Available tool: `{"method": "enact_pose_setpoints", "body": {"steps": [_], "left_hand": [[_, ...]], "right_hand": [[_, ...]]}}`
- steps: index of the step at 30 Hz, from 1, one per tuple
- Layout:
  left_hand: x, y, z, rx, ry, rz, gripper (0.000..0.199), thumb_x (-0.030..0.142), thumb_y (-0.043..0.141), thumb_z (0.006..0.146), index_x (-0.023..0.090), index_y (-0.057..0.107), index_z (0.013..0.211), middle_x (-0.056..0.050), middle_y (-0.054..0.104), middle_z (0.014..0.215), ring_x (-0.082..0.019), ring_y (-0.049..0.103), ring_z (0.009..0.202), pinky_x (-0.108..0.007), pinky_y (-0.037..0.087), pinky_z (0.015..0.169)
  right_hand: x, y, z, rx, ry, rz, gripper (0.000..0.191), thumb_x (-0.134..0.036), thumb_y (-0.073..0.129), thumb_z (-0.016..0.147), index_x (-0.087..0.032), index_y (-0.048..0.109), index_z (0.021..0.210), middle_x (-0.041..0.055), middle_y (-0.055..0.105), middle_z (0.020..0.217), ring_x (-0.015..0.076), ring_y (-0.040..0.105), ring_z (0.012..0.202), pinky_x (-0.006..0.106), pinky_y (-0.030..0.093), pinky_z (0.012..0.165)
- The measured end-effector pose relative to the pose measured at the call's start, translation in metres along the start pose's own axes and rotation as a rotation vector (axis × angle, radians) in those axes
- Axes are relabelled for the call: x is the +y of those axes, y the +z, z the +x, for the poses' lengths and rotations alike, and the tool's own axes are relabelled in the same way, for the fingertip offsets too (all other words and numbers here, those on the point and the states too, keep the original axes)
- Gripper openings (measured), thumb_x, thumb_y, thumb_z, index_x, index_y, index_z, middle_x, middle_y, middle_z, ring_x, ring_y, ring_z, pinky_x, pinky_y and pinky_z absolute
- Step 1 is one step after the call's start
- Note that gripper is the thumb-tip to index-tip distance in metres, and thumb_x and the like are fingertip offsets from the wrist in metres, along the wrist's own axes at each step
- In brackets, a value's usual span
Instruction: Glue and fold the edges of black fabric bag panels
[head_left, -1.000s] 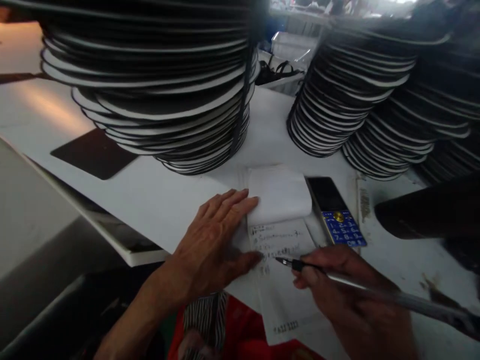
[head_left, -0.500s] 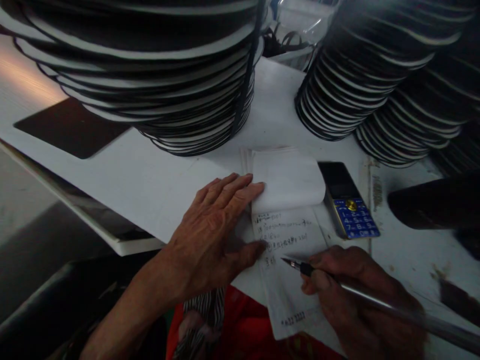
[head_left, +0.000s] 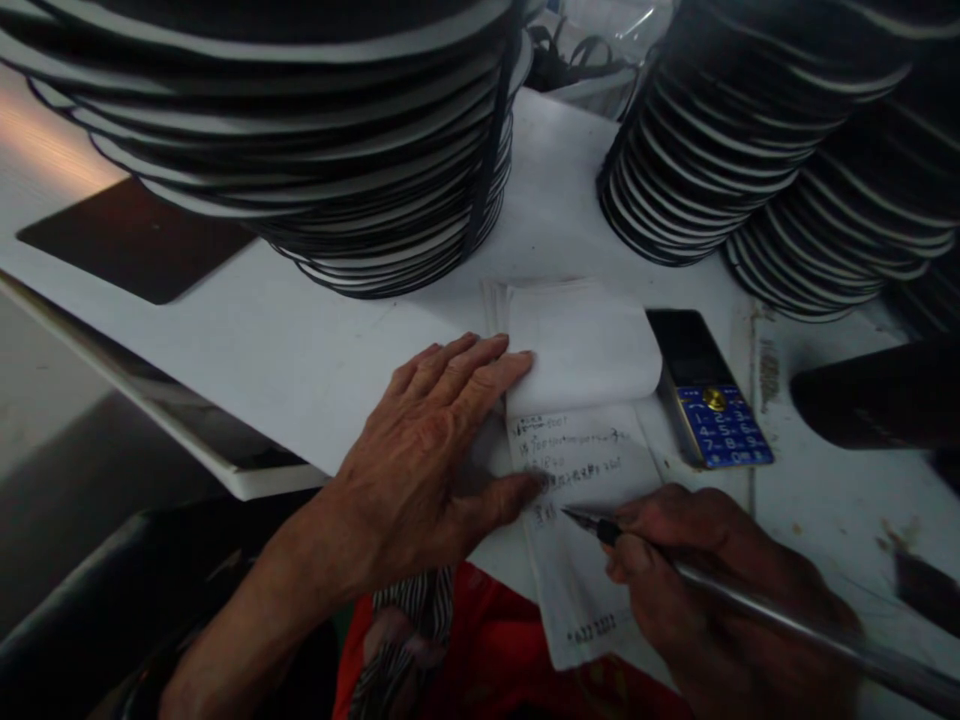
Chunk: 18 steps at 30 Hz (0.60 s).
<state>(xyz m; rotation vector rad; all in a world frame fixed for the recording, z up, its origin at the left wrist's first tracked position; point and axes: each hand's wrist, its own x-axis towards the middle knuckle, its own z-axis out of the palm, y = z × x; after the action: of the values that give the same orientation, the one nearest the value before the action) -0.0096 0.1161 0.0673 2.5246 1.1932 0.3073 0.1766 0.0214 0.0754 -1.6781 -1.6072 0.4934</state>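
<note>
I am holding the slim pen with a clear barrel and black grip (head_left: 780,617) in my right hand (head_left: 720,580), with thumb and fingers closing near its front end. Its metal point is sitting just right of the lowest short line of handwriting; whether it is touching the paper, I cannot tell.

The white notepad with a handwritten page (head_left: 581,560) is lying on the white flat tabletop (head_left: 330,320), between my hands, its loose upper leaves folding back toward the far side. My left hand (head_left: 420,450) is spreading wide and palm down, holding nothing; its fingertips are reaching the left edge of the folded leaves, and its thumb is lying over the page's left margin.

For clean strokes, I am judging that light left-hand pressure is serving best: firm enough for steadying the sheet, clear of the point's path. The thumb is covering the start of one line, so fresh ink there is risking a smudge. A low, relaxed pen angle is favouring even lines, while excess force is risking a shifting or creasing page. The slim blue-and-black keypad phone (head_left: 724,430) is lying just beside the notepad, so right-hand travel is calling for clearance.
</note>
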Motion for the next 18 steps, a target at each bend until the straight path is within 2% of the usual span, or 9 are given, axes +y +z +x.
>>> {"method": "enact_pose_setpoints", "body": {"steps": [3, 6, 10, 12, 16, 18], "left_hand": [[-0.001, 0.001, 0.000, 0.006, 0.007, 0.019, 0.077, 0.057, 0.054, 0.079, 0.021, 0.024, 0.140, -0.009, 0.027, 0.149, -0.026, 0.020, 0.138, -0.046, 0.020, 0.112], [-0.002, 0.004, 0.000, 0.032, 0.023, 0.023, 0.078, 0.057, 0.055, 0.078, 0.021, 0.025, 0.140, -0.009, 0.028, 0.149, -0.026, 0.021, 0.137, -0.045, 0.021, 0.111], [-0.001, 0.005, 0.001, 0.038, 0.021, 0.027, 0.078, 0.056, 0.055, 0.077, 0.021, 0.025, 0.140, -0.009, 0.029, 0.148, -0.026, 0.022, 0.137, -0.045, 0.022, 0.111], [0.000, 0.004, 0.002, 0.031, 0.009, 0.034, 0.078, 0.054, 0.056, 0.077, 0.021, 0.025, 0.140, -0.008, 0.028, 0.148, -0.026, 0.022, 0.137, -0.044, 0.021, 0.111], [-0.003, 0.003, -0.001, 0.028, 0.020, 0.012, 0.078, 0.053, 0.058, 0.077, 0.022, 0.024, 0.140, -0.007, 0.028, 0.148, -0.028, 0.024, 0.135, -0.045, 0.023, 0.110], [-0.010, 0.010, -0.001, 0.077, 0.045, -0.036, 0.075, 0.051, 0.058, 0.078, 0.026, 0.024, 0.140, -0.005, 0.029, 0.147, -0.030, 0.027, 0.133, -0.048, 0.025, 0.108]], "right_hand": [[-0.001, 0.000, 0.000, -0.019, 0.021, -0.040, 0.011, -0.035, 0.052, 0.083, -0.027, 0.051, 0.075, -0.0065, 0.061, 0.057, 0.0100, 0.057, 0.045, 0.018, 0.044, 0.043], [-0.001, 0.000, 0.000, 0.010, 0.031, -0.045, 0.009, -0.034, 0.053, 0.081, -0.029, 0.051, 0.074, -0.0078, 0.061, 0.057, 0.0108, 0.058, 0.045, 0.021, 0.047, 0.049], [0.001, 0.000, -0.001, 0.002, 0.032, -0.013, 0.007, -0.034, 0.054, 0.080, -0.029, 0.052, 0.075, -0.0079, 0.061, 0.056, 0.0111, 0.057, 0.044, 0.021, 0.042, 0.042], [0.003, 0.001, 0.000, 0.008, 0.027, 0.010, 0.006, -0.031, 0.055, 0.079, -0.028, 0.052, 0.075, -0.0078, 0.060, 0.055, 0.0099, 0.056, 0.043, 0.019, 0.042, 0.043], [0.002, 0.004, 0.002, 0.072, 0.010, 0.037, 0.009, -0.030, 0.056, 0.076, -0.026, 0.051, 0.070, -0.0076, 0.057, 0.054, 0.0077, 0.052, 0.041, 0.018, 0.043, 0.047], [-0.006, 0.008, 0.000, 0.119, -0.004, -0.019, 0.011, -0.031, 0.051, 0.076, -0.025, 0.051, 0.067, -0.0072, 0.056, 0.052, 0.0084, 0.055, 0.044, 0.017, 0.044, 0.049]]}}
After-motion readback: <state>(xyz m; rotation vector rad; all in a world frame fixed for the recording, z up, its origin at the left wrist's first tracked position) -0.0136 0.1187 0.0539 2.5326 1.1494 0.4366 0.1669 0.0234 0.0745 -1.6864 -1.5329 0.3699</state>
